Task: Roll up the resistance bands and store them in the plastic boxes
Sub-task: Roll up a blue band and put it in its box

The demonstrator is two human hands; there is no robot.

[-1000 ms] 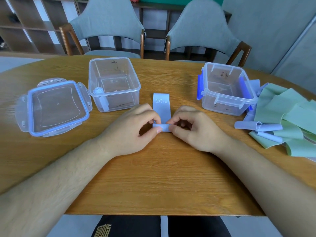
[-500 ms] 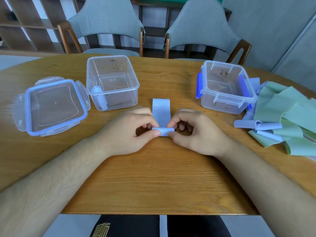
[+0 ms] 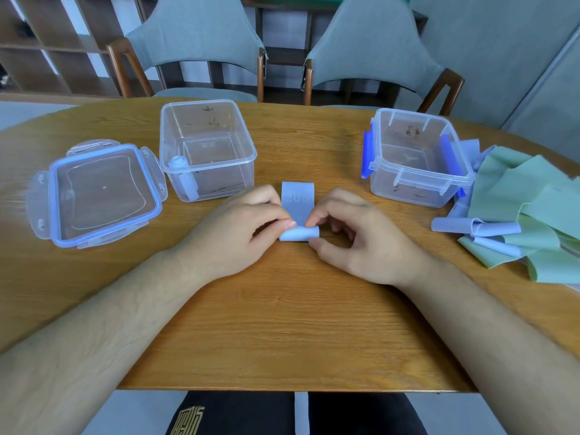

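Head view, looking down at a round wooden table (image 3: 282,324) with both bare forearms reaching in from the bottom. At the centre lies a pale blue resistance band (image 3: 298,215), its near end wound into a small roll and its far end flat on the wood, printed with "20" and letters too faint to read. The left hand (image 3: 238,233) pinches the roll's left end between thumb and fingertips; the right hand (image 3: 354,237) pinches the right end, fingers curled. Both hands are closed on the band, near each other with the roll between them.

Compared with a second ago the roll is fatter and sits closer to the printed number, so less flat band remains. That suggests the rolling of this band is well along, with only a short tail left to wind.

To the left stands a clear plastic box (image 3: 207,149), open, holding one rolled blue band (image 3: 183,177) upright in its near left corner. Its blue-rimmed lid (image 3: 97,193) lies flat further left. To the right is a second clear box (image 3: 417,158) with blue clips, open and apparently empty of bands. Beyond it, at the table's right edge, a loose heap of green bands (image 3: 533,208) and blue bands (image 3: 477,227) waits unrolled
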